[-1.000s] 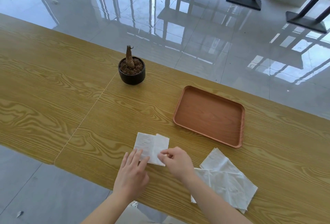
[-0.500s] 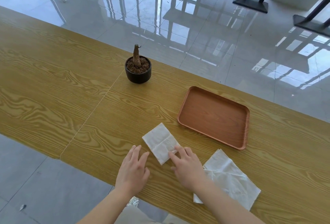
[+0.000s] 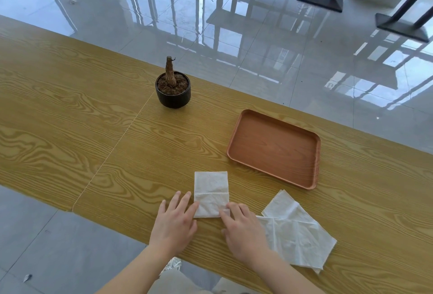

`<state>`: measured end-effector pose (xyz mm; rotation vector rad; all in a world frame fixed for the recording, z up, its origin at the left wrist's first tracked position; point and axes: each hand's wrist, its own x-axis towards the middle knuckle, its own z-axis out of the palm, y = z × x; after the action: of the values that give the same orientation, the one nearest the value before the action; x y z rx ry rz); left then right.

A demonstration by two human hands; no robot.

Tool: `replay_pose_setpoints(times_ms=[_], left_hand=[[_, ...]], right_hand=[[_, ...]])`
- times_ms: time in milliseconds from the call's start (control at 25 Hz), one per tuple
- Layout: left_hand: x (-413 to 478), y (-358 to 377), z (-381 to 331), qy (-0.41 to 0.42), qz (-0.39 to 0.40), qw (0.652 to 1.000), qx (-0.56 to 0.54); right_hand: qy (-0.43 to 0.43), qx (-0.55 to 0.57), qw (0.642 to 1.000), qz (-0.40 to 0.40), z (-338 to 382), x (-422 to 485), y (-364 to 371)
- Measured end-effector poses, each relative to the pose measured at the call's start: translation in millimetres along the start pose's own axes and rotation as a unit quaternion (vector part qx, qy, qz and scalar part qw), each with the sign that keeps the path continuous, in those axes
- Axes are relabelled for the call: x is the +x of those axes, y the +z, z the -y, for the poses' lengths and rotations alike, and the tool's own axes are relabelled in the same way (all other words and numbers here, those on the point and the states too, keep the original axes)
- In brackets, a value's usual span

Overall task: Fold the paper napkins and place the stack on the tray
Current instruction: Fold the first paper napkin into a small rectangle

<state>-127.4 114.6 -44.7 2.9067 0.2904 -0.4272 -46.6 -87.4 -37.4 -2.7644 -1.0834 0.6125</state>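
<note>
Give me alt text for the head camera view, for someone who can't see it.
A person's left hand and right hand rest flat on the near corners of a folded white napkin on a wooden table. Loose unfolded napkins lie to its right, a brown tray sits beyond them, and a black pot with a bare stem stands farther back.

White napkins (image 3: 211, 194) lie on a yellow wood-grain table (image 3: 70, 134); reddish-brown tray (image 3: 314, 165), black pot (image 3: 173, 97).

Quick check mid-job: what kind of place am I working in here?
Probably a café or canteen dining area: a long wood-grain table, black pedestal bases standing on a glossy tiled floor, plus a serving tray and a small potted plant.
</note>
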Motion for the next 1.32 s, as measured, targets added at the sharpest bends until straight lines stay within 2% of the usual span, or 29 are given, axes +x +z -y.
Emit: replay_pose_setpoints(times_ms=[200,400,520,640,760,880,1320], left_hand=[[0,0,1,-0.007,0.009,1.000,-0.002],[-2,-4,-1,-0.002,0.009,1.000,0.005],[3,-8,-3,-0.010,-0.016,1.000,-0.010],[28,-22,-4,-0.049,-0.056,0.995,-0.070],[61,-38,-2,-0.087,-0.050,0.986,-0.131],[87,-45,0,-0.111,-0.032,0.983,-0.140],[108,-44,7,-0.168,-0.003,0.960,-0.223]], right_hand=[[0.004,0.015,1.000,-0.009,-5,4,-1],[0.006,-0.013,1.000,0.024,-15,11,-6],[0.011,0.039,0.998,-0.042,-18,23,-17],[0.083,0.133,0.982,-0.101,-25,55,-39],[0.118,0.154,0.978,-0.070,-31,82,-51],[0.125,0.146,0.980,-0.046,-34,98,-55],[0.116,0.147,0.982,-0.034,-33,116,-49]])
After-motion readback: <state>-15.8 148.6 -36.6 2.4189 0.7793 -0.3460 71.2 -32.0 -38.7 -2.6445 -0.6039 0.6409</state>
